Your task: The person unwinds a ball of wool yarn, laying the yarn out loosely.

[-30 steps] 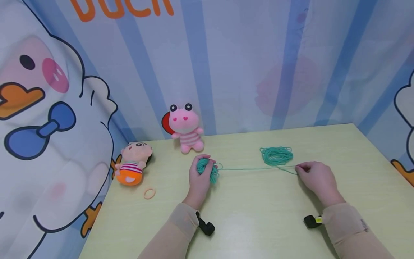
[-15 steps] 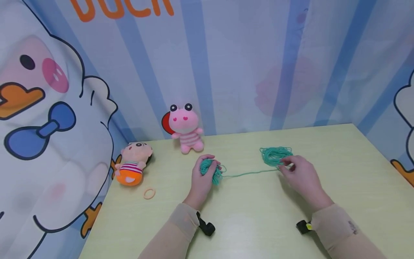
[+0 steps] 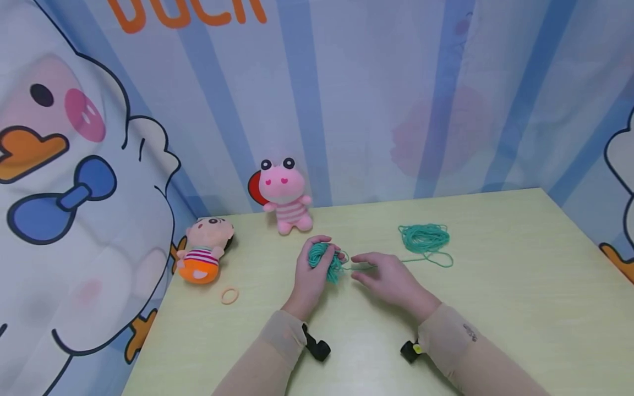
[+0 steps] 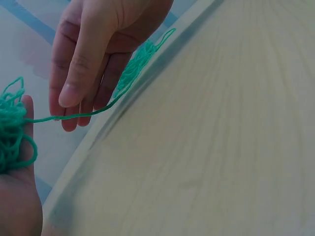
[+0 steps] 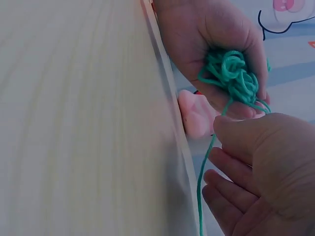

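My left hand (image 3: 310, 273) grips a wound bundle of green yarn (image 3: 320, 256), its thumb across the front and loops sticking out past the fingers. From this bundle a single strand (image 4: 98, 112) runs to the right. Close beside it, my right hand (image 3: 391, 279) has its thumb and fingers spread apart, with the strand passing along the fingers. In the right wrist view, the right thumb (image 5: 236, 130) lies right at the strand, just below the bundle. Farther right on the table, a looser coil of green yarn (image 3: 424, 238) lies at the strand's other end.
A pink plush toy (image 3: 289, 212) sits at the table's back edge, behind the left hand. To the left lie a doll with orange shorts (image 3: 199, 264) and a small peach-coloured ring (image 3: 229, 288). A striped cloth backdrop (image 3: 366, 110) rises behind the pale table (image 3: 366, 352).
My right hand has moved left from beside the loose coil to beside the left hand, and its pinch on the strand has loosened. The left hand still grips the bundle, nearly unmoved.
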A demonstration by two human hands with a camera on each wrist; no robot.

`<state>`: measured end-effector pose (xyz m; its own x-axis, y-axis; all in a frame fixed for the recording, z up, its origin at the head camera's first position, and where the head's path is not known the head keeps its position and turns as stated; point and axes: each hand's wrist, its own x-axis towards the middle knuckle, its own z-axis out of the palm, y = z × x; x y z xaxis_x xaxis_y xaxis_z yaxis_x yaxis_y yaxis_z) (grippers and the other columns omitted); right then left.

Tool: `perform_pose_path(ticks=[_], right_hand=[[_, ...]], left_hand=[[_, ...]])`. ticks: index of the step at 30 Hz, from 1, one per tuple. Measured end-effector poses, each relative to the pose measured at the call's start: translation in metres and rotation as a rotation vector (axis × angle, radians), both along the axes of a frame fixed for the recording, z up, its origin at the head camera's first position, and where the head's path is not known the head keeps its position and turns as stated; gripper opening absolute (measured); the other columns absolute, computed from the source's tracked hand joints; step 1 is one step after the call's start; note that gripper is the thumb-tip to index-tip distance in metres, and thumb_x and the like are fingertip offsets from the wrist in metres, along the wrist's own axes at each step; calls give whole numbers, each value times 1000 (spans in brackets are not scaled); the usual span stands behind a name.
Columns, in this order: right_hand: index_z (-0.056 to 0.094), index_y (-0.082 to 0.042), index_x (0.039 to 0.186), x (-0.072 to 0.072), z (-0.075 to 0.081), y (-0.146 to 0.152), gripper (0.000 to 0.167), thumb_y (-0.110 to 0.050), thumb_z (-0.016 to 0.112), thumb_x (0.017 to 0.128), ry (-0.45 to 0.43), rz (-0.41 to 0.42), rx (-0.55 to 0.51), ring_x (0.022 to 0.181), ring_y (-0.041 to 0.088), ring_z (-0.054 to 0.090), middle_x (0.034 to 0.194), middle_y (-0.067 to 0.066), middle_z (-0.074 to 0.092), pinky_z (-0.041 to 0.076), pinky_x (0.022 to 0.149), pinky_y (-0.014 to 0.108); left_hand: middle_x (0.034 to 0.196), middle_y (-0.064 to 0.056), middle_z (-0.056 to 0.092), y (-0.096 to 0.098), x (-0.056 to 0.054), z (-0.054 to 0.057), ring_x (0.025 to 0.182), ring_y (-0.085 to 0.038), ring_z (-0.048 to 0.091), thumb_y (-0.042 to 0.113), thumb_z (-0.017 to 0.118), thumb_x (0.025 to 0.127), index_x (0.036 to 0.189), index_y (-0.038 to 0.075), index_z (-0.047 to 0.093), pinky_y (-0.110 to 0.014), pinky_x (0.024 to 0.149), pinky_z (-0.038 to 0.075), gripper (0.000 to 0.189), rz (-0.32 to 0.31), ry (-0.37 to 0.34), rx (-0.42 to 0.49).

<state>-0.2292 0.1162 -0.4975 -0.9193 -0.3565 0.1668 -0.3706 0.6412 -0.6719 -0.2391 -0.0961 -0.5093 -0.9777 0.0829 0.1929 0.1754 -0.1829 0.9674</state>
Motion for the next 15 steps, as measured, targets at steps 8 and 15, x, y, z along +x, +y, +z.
perform_pose_path(ticks=[8, 15], right_hand=[[82, -12, 127, -4, -5, -15, 28, -24, 80, 102, 57, 19, 22, 122, 30, 78, 125, 8, 83, 62, 110, 50], [86, -15, 117, -1, -1, -10, 16, -22, 77, 105, 69, -54, -7, 111, 25, 81, 114, 3, 85, 65, 102, 49]], left_hand=[[116, -12, 72, 1, 0, 0, 101, -17, 79, 18, 62, 114, 133, 13, 59, -29, 91, 67, 20, -23, 16, 29], [130, -29, 71, -1, -1, -1, 106, -16, 79, 16, 59, 115, 140, -2, 53, -31, 96, 67, 32, -3, 38, -3]])
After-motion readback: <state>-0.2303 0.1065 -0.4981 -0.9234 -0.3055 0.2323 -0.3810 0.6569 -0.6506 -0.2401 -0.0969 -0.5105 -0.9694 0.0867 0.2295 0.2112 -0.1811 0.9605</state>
